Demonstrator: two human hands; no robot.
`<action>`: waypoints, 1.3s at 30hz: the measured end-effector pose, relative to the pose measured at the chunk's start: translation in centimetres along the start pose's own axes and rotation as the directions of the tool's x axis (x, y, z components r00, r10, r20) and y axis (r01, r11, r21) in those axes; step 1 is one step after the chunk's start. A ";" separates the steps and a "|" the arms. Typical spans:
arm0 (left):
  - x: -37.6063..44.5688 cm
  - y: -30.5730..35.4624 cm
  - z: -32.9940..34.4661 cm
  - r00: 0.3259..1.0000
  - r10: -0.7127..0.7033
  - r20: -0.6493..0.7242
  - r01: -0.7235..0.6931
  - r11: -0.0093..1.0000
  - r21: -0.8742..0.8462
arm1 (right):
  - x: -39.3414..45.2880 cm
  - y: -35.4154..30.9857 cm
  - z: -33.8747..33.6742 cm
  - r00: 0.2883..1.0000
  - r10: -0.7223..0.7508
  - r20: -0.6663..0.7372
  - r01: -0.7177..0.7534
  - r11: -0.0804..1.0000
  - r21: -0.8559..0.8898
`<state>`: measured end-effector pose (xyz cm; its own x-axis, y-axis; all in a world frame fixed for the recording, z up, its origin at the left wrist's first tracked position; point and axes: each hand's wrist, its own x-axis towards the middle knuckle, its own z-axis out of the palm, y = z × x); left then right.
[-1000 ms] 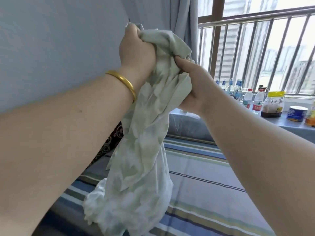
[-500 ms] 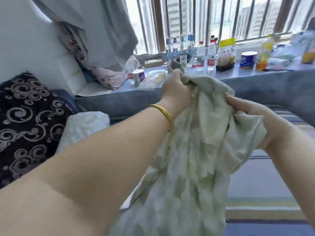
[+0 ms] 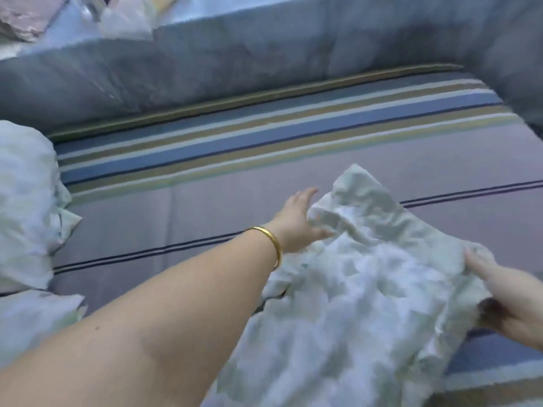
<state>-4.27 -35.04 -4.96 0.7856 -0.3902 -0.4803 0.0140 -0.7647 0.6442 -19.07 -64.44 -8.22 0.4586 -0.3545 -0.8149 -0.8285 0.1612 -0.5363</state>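
Note:
A pale green patterned cloth (image 3: 367, 295) lies crumpled on the striped bedsheet (image 3: 205, 148), spreading from the centre down to the lower edge of the view. My left hand (image 3: 296, 221), with a gold bangle on the wrist, reaches out with straight fingers and touches the cloth's far left corner. My right hand (image 3: 505, 301) grips the cloth's right edge, thumb on top and fingers underneath. The image is blurred by motion.
A grey-blue padded ledge (image 3: 264, 54) runs along the far side of the bed and turns down the right. A pale green bundle of bedding (image 3: 26, 201) lies at the left. Blurred cloth and bags (image 3: 88, 16) sit on the ledge's top left.
The cloth has come down from being held up in both hands onto the bed. My left hand has let go and stretched out flat. The view has tilted down from the window.

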 end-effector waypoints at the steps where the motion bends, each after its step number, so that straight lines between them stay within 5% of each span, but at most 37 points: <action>1: -0.8 -3.2 -0.4 0.993 -0.102 0.052 0.102 0.995 -0.002 | 0.3 0.1 0.6 0.984 -0.085 -0.155 0.035 0.952 -0.303; 3: -4.3 -8.9 -2.0 0.958 -0.273 0.091 0.269 0.962 0.050 | 0.0 0.1 2.7 0.873 -0.378 -0.306 0.008 0.640 -0.768; 5: -8.0 -13.0 -3.4 0.925 -0.362 0.118 0.361 0.932 0.030 | -1.5 -1.0 6.8 0.851 -0.522 -0.066 0.169 0.389 -0.905; 8: -13.2 -17.0 -4.8 0.880 -0.427 0.209 0.447 0.893 -0.056 | -4.3 -2.5 15.5 0.796 -0.480 0.368 0.489 0.154 -0.858; 11: -16.8 -18.0 -5.4 0.844 -0.390 0.368 0.452 0.887 -0.096 | -7.5 -2.8 24.5 0.669 -0.231 0.707 0.714 -0.067 -0.697; 14: -18.3 -17.9 -5.0 0.828 -0.335 0.449 0.376 0.926 -0.002 | -9.3 -2.3 30.2 0.582 -0.066 0.810 0.752 -0.335 -0.568; 17: -18.2 -16.9 -4.9 0.854 -0.259 0.451 0.254 0.965 0.073 | -10.0 -2.2 32.0 0.575 -0.089 0.813 0.669 -0.520 -0.531; 20: -17.1 -16.3 -6.1 0.912 -0.240 0.332 0.215 0.970 0.112 | -9.6 -3.5 32.4 0.623 -0.264 0.736 0.606 -0.433 -0.668; 23: -15.8 -16.8 -8.7 0.933 -0.317 0.170 0.244 0.905 0.347 | -8.6 -6.6 32.5 0.691 -0.473 0.547 0.485 -0.258 -0.836; 25: -15.4 -17.5 -10.5 0.914 -0.398 0.075 0.336 0.849 0.409 | -8.3 -8.6 32.7 0.702 -0.501 0.505 0.422 -0.279 -0.863; 29: -13.8 -19.2 -13.8 0.843 -0.506 -0.181 0.535 0.760 0.369 | -7.9 -10.3 34.0 0.631 -0.575 0.521 0.367 -0.370 -0.854; 33: -10.5 -19.8 -16.0 0.785 -0.456 -0.419 0.608 0.700 0.376 | -6.8 -12.1 35.3 0.588 -0.703 0.400 0.419 -0.158 -0.894; 37: -7.8 -20.1 -17.5 0.726 -0.467 -0.505 0.664 0.665 0.341 | -3.2 -13.9 32.0 0.787 -0.549 0.281 0.445 0.190 -0.875; 39: -7.0 -20.3 -16.8 0.719 -0.493 -0.490 0.667 0.689 0.284 | -0.6 -14.1 28.4 0.844 -0.484 0.233 0.359 0.185 -0.915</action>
<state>0.35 -8.23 -4.67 0.8610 0.3481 -0.3709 0.3576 -0.9328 -0.0453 1.49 -40.34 -6.43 0.8626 -0.1627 -0.4790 -0.2829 -0.9401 -0.1902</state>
